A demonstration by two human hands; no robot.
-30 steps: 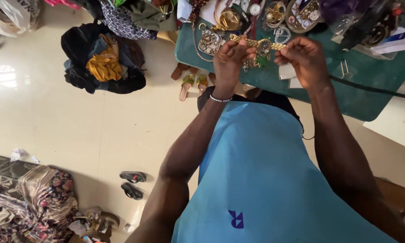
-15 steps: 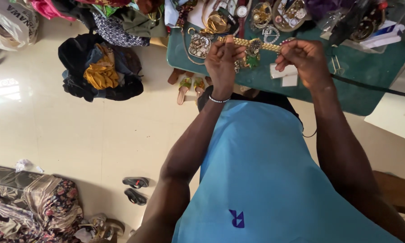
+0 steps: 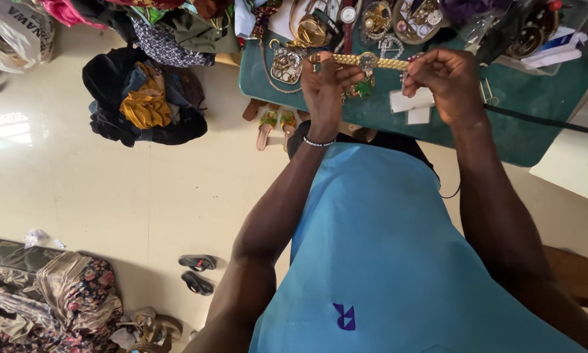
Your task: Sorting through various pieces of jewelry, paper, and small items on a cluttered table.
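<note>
Both my hands hold a gold metal wristwatch stretched level between them above a green table. My left hand pinches one end of its band, and a thin beaded bracelet circles that wrist. My right hand grips the other end. The watch face sits midway between the hands. A green and gold ornament hangs or lies just below the watch; I cannot tell which.
The table holds several watches, a gold buckle piece, round jewellery trays and white paper tags. A black cable crosses the tabletop. On the tiled floor lie a clothes pile, sandals, black slippers and patterned fabric.
The view has shifted a little, so the table and hands sit higher in frame. Both hands keep holding the watch stretched between them.
</note>
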